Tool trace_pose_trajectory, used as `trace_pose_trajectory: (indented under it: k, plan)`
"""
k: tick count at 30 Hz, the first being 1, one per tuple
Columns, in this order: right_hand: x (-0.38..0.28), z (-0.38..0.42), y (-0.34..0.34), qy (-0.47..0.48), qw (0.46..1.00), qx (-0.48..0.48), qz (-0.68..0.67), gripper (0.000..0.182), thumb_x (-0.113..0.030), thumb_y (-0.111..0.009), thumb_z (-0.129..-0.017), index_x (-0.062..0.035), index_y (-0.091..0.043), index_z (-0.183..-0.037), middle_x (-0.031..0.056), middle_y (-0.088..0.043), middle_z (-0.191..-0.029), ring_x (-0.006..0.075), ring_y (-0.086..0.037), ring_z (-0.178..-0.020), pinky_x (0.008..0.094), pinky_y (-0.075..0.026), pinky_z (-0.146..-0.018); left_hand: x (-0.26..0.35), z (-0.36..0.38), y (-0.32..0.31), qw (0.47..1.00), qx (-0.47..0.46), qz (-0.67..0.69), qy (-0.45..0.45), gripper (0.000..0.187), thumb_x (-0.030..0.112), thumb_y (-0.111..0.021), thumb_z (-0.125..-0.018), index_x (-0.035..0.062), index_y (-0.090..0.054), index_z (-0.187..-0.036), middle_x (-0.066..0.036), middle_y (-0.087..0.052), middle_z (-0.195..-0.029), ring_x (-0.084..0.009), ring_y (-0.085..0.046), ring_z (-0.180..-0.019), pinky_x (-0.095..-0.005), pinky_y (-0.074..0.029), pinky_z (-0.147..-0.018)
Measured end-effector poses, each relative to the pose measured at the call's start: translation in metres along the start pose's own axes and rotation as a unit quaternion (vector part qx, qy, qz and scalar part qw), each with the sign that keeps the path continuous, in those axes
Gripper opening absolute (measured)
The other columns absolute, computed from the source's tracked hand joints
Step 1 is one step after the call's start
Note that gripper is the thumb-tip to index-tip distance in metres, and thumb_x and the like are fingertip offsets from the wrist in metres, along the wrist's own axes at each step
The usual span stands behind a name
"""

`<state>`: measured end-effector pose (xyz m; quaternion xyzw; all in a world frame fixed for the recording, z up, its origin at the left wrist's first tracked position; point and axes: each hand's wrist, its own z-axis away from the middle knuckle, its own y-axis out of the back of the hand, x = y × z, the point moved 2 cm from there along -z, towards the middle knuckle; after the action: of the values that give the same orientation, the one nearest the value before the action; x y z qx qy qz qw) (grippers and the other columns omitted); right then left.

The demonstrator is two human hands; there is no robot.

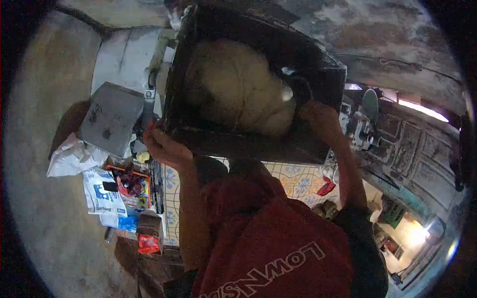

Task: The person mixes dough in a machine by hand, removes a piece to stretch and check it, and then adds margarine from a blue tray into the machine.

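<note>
A dark open box [243, 144] stands in front of me, its wooden rim running across the upper middle of the view. Inside lies a large, bulging tan bundle [233, 84] with string-like lines around it. My left hand [169, 148] is at the box's near left corner, palm turned up, fingers stretched along the outside edge. At the right end, my right hand [320, 117] reaches over the rim with its fingers curled. Shadow hides what those fingers hold. Beside them is a dark curved shape [300, 87] with a pale, shiny spot.
To the left are a grey flat panel [112, 119], a white printed bag [102, 191] and an orange-edged tray [146, 179]. A round mirror-like disc [370, 103] stands at the right before a panelled wooden cabinet [410, 149]. Patterned tiles [290, 179] show below the box.
</note>
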<state>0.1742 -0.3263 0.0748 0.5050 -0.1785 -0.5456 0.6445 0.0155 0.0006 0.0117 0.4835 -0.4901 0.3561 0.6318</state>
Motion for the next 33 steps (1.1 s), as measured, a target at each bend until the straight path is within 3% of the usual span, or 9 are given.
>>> trace_pose_trajectory:
  k: [1,4,7,10,13,19,22,25,33]
  plan:
    - [0.0,0.005,-0.002,-0.034,0.999,0.011,-0.013,0.021,-0.023,-0.057,-0.086,-0.0062,-0.061,-0.098,0.0156,-0.063,-0.097,0.0347,-0.061,-0.088,0.0425,-0.047,-0.076,-0.007,-0.001,0.0,1.0,-0.006,0.029,-0.002,0.031,0.022,-0.04,-0.097,-0.0028,-0.056,-0.109,-0.014,-0.059,-0.105,-0.0226,-0.057,-0.09,-0.0347,-0.047,-0.081]
    - [0.002,0.008,-0.026,0.01,0.998,-0.039,0.037,0.022,-0.025,-0.055,-0.088,-0.0052,-0.06,-0.095,0.0153,-0.062,-0.094,0.0349,-0.062,-0.087,0.044,-0.049,-0.076,-0.003,0.0,-0.002,0.999,-0.005,0.022,-0.025,0.033,0.025,-0.041,-0.096,-0.0023,-0.056,-0.109,-0.014,-0.058,-0.104,-0.0224,-0.057,-0.09,-0.0345,-0.047,-0.081]
    - [-0.001,0.014,-0.037,0.033,0.999,0.008,0.017,0.019,-0.022,-0.054,-0.088,-0.0042,-0.058,-0.092,0.016,-0.061,-0.09,0.0357,-0.062,-0.085,0.0439,-0.05,-0.075,-0.006,0.0,0.0,1.0,-0.004,0.019,-0.023,0.034,0.025,-0.042,-0.096,-0.0016,-0.056,-0.11,-0.013,-0.059,-0.101,-0.0221,-0.057,-0.089,-0.0342,-0.047,-0.081]
    - [0.009,0.012,-0.048,-0.018,0.999,-0.035,0.005,0.022,-0.023,-0.055,-0.088,-0.0047,-0.059,-0.1,0.0171,-0.06,-0.096,0.0363,-0.059,-0.092,0.0457,-0.046,-0.079,0.004,0.002,-0.002,0.999,-0.004,0.003,-0.035,0.033,0.025,-0.041,-0.096,-0.0014,-0.056,-0.11,-0.013,-0.059,-0.1,-0.0221,-0.057,-0.089,-0.034,-0.047,-0.08]
    - [0.013,0.019,-0.048,0.066,0.998,-0.005,-0.017,0.024,-0.021,-0.055,-0.087,-0.0042,-0.057,-0.105,0.0182,-0.06,-0.099,0.036,-0.058,-0.094,0.0446,-0.046,-0.081,-0.001,0.002,0.0,0.999,-0.01,0.001,-0.052,0.033,0.023,-0.04,-0.096,-0.0015,-0.056,-0.11,-0.014,-0.058,-0.099,-0.0218,-0.057,-0.088,-0.0336,-0.047,-0.079]
    - [-0.002,0.007,-0.063,0.099,0.984,-0.084,0.121,0.034,-0.018,-0.057,-0.085,-0.0064,-0.053,-0.117,0.0178,-0.057,-0.108,0.0362,-0.058,-0.098,0.0441,-0.047,-0.087,0.002,0.003,-0.001,0.997,0.0,-0.008,-0.078,0.033,0.024,-0.041,-0.095,-0.0021,-0.055,-0.11,-0.013,-0.059,-0.097,-0.0205,-0.056,-0.086,-0.0328,-0.047,-0.078]
    - [0.004,-0.006,-0.102,0.277,0.954,0.006,0.12,0.035,-0.019,-0.059,-0.085,-0.009,-0.052,-0.118,0.0173,-0.056,-0.111,0.0369,-0.059,-0.096,0.0435,-0.049,-0.085,-0.003,0.002,-0.001,0.999,-0.002,0.042,-0.027,0.032,0.023,-0.041,-0.095,-0.0021,-0.055,-0.11,-0.012,-0.059,-0.097,-0.0202,-0.056,-0.085,-0.0323,-0.047,-0.078]
    - [-0.02,-0.029,-0.088,0.198,0.968,-0.08,0.13,0.034,-0.02,-0.061,-0.084,-0.0099,-0.053,-0.115,0.0159,-0.056,-0.114,0.0341,-0.058,-0.099,0.0417,-0.05,-0.082,-0.003,0.001,0.001,0.999,-0.003,0.013,-0.042,0.034,0.025,-0.043,-0.095,-0.0027,-0.056,-0.111,-0.013,-0.059,-0.101,-0.0223,-0.056,-0.088,-0.0358,-0.046,-0.082]
    - [0.004,-0.025,-0.045,0.116,0.992,0.013,0.05,0.033,-0.021,-0.061,-0.084,-0.0095,-0.056,-0.115,0.0108,-0.058,-0.114,0.0298,-0.058,-0.104,0.0416,-0.049,-0.087,-0.002,0.002,-0.002,0.999,0.005,0.024,-0.037,0.034,0.025,-0.044,-0.096,-0.0028,-0.055,-0.111,-0.013,-0.059,-0.101,-0.0209,-0.056,-0.089,-0.0336,-0.045,-0.082]
